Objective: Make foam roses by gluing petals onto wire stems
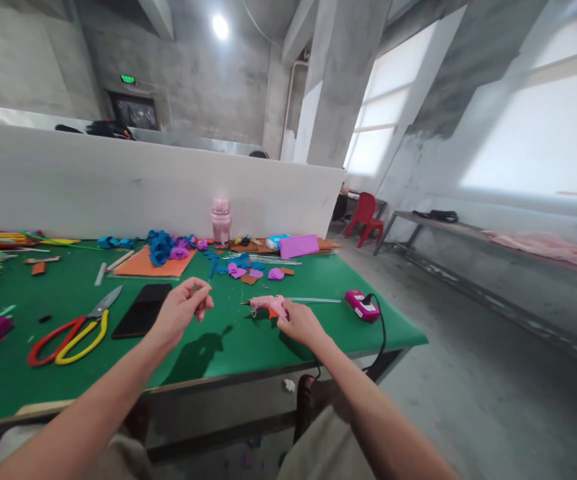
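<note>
My left hand (187,301) is raised over the green table, thumb and fingers closed in a pinch. A small strip of blue paper (213,268) stands up from its fingertips, and the hand's shadow shows a thin piece sticking out. My right hand (299,321) is wrapped round the handle of a pink hot glue gun (268,304), whose nozzle points left toward my left hand. A clear glue stick (313,300) extends behind the gun. Blue, purple and brown paper pieces (276,274) lie just beyond the gun.
Scissors (93,323) and a black phone (142,311) lie left. Blue and purple paper flowers (160,248) rest on orange sheets (133,263). A pink bottle (221,223) stands by the white partition (168,187). A magenta power block (362,305) with a black cable sits right.
</note>
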The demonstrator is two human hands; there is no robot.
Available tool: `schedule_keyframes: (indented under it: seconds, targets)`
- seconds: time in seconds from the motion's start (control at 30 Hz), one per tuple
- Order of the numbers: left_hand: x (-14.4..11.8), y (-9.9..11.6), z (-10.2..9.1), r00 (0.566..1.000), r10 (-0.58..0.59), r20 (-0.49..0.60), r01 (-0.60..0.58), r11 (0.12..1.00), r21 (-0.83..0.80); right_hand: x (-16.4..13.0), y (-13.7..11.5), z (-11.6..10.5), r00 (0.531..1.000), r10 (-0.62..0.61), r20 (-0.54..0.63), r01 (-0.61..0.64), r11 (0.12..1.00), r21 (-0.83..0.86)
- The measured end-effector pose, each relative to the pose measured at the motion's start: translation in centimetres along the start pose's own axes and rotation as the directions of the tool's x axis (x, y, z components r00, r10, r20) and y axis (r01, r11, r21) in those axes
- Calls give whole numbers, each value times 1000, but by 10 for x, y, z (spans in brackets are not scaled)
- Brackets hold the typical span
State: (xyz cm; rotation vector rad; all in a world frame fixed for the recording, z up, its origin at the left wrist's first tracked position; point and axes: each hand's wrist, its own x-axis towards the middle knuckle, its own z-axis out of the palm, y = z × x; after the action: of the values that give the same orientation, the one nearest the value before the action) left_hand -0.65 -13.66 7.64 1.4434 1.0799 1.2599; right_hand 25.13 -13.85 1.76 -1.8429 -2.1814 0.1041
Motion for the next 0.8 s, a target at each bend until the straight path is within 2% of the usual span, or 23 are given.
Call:
schedule_keyframes:
  seconds: [0.1, 0.2, 0.43, 0.57, 0.7, 0.8]
  targets:
    - [7, -5, -4, 999, -15, -47, 16, 1000, 18, 5, 0, -1, 997, -72, -21, 72, 997, -9]
    - [6, -13, -8, 995, -39, -92, 44, 997, 59, 15, 8, -2, 996, -86, -17, 85, 995, -46]
    - [-6, -17, -3, 985, -157, -77, 165, 979, 117, 22, 37, 2, 999, 23, 40, -19, 996, -84]
    - [-7, -15, 0, 979, -197, -51, 202, 968, 147, 27, 41, -7, 992, 76, 98, -65, 992, -109]
    - [-5, -20, 0, 980, -195, -47, 200, 968, 151, 63, 48, -25, 992, 120, 49, -117, 991, -66]
    - [-1, -23, 0, 979, -193, -66, 200, 972, 123, 108, 52, -30, 999, -35, -17, 35, 999, 7]
